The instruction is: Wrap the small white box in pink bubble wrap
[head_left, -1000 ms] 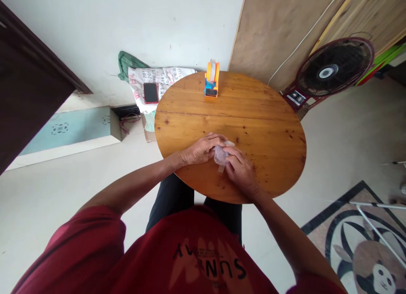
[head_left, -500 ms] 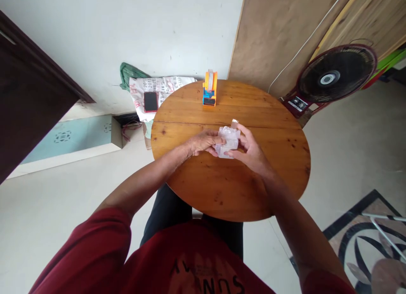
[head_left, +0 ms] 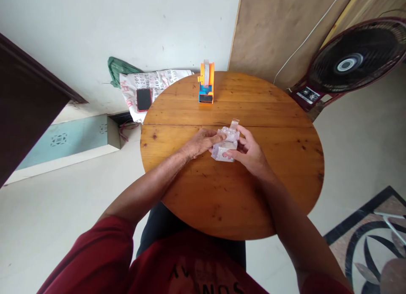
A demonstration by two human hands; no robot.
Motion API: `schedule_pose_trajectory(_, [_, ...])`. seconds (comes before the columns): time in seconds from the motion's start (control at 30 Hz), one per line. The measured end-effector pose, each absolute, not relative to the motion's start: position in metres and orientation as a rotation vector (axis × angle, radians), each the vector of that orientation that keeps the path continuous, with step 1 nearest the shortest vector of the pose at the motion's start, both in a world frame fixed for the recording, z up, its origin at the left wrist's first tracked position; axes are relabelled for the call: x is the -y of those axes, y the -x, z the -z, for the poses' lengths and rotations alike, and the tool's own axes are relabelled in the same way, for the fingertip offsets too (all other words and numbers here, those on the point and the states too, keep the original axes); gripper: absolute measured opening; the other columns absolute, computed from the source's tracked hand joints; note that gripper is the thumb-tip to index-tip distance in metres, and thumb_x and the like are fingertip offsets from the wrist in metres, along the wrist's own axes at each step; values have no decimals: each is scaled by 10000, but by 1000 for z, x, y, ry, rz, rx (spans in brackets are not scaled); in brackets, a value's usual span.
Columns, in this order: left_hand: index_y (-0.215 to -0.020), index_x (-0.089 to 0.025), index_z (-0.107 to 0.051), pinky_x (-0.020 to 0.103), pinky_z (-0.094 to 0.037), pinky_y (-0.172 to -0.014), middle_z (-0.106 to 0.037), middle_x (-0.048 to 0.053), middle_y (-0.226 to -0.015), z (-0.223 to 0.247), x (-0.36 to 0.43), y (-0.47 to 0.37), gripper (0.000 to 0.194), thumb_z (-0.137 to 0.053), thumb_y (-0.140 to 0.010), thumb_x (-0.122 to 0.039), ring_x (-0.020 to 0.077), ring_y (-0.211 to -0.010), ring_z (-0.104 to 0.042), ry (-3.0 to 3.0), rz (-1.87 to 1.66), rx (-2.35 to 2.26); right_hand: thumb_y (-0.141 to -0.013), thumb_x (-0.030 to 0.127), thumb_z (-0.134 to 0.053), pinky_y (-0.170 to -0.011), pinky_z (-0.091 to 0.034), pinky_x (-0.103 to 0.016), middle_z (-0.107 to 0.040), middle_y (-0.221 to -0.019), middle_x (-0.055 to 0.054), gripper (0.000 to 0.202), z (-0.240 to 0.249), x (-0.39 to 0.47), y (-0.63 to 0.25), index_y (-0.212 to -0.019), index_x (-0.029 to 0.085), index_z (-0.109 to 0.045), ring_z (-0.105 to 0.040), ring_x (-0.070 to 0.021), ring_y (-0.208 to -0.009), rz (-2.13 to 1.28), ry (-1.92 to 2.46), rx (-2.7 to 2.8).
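Against the wall (head_left: 133,27) stands the round wooden desk (head_left: 222,201). The left hand (head_left: 203,142) and right hand (head_left: 249,152) both grasp the clear plastic packet (head_left: 226,146) above the near-middle of the desk. A tape strip (head_left: 234,124) projects from its far edge. The tape dispenser (head_left: 206,83) stands beyond, apart from both hands; the fan (head_left: 349,64) stands at far right.

Fan's outer rim (head_left: 403,36) cut off at right edge
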State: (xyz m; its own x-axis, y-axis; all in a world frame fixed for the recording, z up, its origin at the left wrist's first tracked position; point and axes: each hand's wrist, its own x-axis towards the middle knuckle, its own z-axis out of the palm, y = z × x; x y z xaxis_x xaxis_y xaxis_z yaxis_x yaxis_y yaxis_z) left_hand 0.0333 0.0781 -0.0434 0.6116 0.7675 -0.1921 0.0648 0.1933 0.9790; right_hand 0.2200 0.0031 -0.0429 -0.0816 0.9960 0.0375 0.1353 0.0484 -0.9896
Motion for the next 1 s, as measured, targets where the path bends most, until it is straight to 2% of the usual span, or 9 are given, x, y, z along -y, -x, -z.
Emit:
schedule_pose_trajectory(0.17, [-965, -105, -717, 206, -463, -573, -706, 30, -779, 44, -75, -31, 290, -714, -784, -331, 98, -605, -594, -1226, -613, -777, -729, 417, -811, -910, -587, -476, -531, -1469, -170, 936, 52, -2, -215, -1509, 296, -308, -676, -282, -1124, -911, 1295, 1433])
schedule_pose_trajectory(0.23, [-949, -104, -711, 212, -468, -571, -704, 28, -770, 45, -73, -31, 261, -713, -781, -303, 98, -595, -595, -1192, -638, -803, -723, 423, -816, -927, -568, -496, -552, -1424, -159, 892, 54, 1, -214, -1478, 291, -361, -671, -284, -1103, -680, 1370, 1468])
schedule_pose_trajectory(0.33, [-925, -104, -706, 211, -460, -552, -702, 24, -755, 46, -73, -32, 220, -700, -778, -268, 97, -574, -589, -1165, -652, -824, -730, 391, -818, -918, -544, -516, -651, -1223, -108, 693, 52, 7, -212, -1342, 276, -515, -668, -269, -973, -340, 1463, 1568])
schedule_pose_trajectory(0.43, [-885, -110, -708, 202, -445, -541, -694, 12, -724, 46, -72, -32, 176, -683, -774, -245, 92, -560, -577, -1171, -661, -832, -785, 366, -772, -885, -536, -494, -665, -1130, -84, 418, 46, 11, -211, -1163, 276, -618, -651, -263, -923, -196, 1468, 1694])
schedule_pose_trajectory(0.53, [-841, -111, -713, 204, -442, -539, -684, 8, -687, 45, -71, -32, 174, -674, -792, -274, 95, -553, -571, -1179, -692, -824, -823, 351, -736, -864, -529, -469, -673, -1125, -78, 302, 42, 12, -210, -1098, 274, -639, -652, -260, -927, -221, 1429, 1772])
schedule_pose_trajectory(0.7, [-797, -104, -715, 219, -446, -560, -687, 25, -653, 44, -71, -33, 225, -656, -824, -320, 109, -549, -575, -1097, -739, -839, -795, 351, -760, -864, -531, -454, -703, -1104, -67, 439, 41, 11, -209, -1200, 273, -609, -656, -248, -892, -338, 1443, 1792])
schedule_pose_trajectory(1.0, [-699, -108, -683, 208, -378, -526, -635, 6, -602, 38, -71, -32, 273, -698, -808, -358, 86, -509, -508, -1123, -733, -859, -757, 311, -775, -814, -549, -391, -680, -1074, -53, 419, 38, 9, -212, -1154, 262, -651, -651, -225, -907, -503, 1443, 1846])
